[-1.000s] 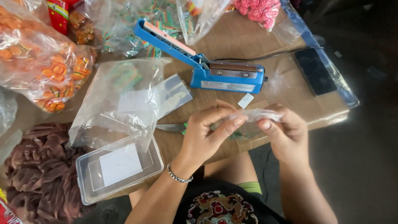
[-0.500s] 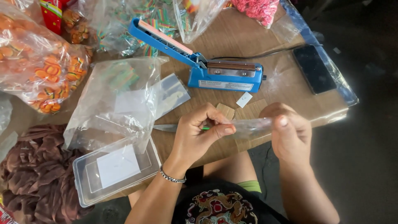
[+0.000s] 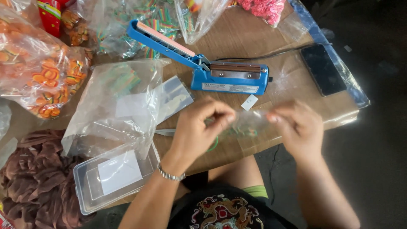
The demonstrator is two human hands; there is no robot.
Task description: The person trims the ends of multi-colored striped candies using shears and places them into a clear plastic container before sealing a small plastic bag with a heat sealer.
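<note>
My left hand (image 3: 200,127) and my right hand (image 3: 296,125) pinch the two ends of a small clear plastic bag (image 3: 248,123), stretched between them just above the cardboard tabletop (image 3: 237,42). Both hands are blurred. Something green shows inside or beneath the bag; I cannot tell which. A blue heat sealer (image 3: 203,63) with its arm raised lies just beyond my hands. A small white label (image 3: 249,102) lies in front of the sealer.
Clear bags of orange candy (image 3: 42,72) and striped candy (image 3: 123,80) fill the left side. A clear plastic box (image 3: 114,176) sits at the near left edge, brown fabric (image 3: 29,178) beside it. A black phone (image 3: 323,70) lies at right, pink candy (image 3: 263,10) behind.
Both hands have lifted a little and shifted the small bag between them; the motion now blurs them. The view has tilted slightly, and the sealer and other bags stay where they were.
</note>
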